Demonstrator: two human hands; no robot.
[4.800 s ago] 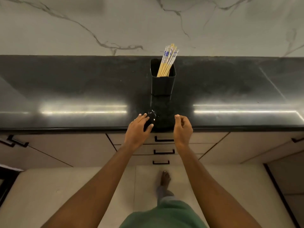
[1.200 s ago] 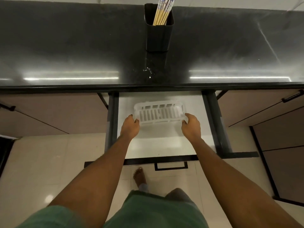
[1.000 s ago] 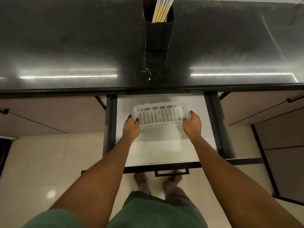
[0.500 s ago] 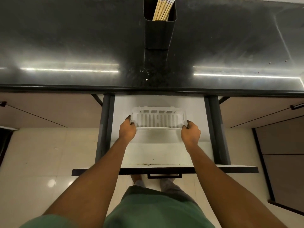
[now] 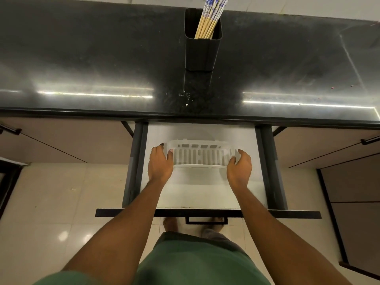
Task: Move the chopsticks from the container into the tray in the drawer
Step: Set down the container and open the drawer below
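Observation:
Several wooden chopsticks [image 5: 206, 25] with blue-and-white tops stand in a tall black container [image 5: 202, 54] at the back of the black countertop. Below the counter edge the drawer [image 5: 271, 171] is pulled out. A white slotted plastic tray [image 5: 200, 156] lies on the drawer's white floor, towards the back. My left hand [image 5: 159, 164] grips the tray's left end, with the thumb inside the rim. At the tray's right end my right hand [image 5: 239, 168] holds on with thumb and curled fingers. The tray holds nothing.
The black countertop [image 5: 92, 58] carries a few small crumbs near its front edge. Beige cabinet fronts with black handles flank the drawer. The drawer front with its handle [image 5: 206, 220] juts out over the tiled floor, just above my feet.
The drawer, closed at first, now stands open. Both hands went from the counter edge to the tray's ends and have kept hold; the tray has shifted only slightly.

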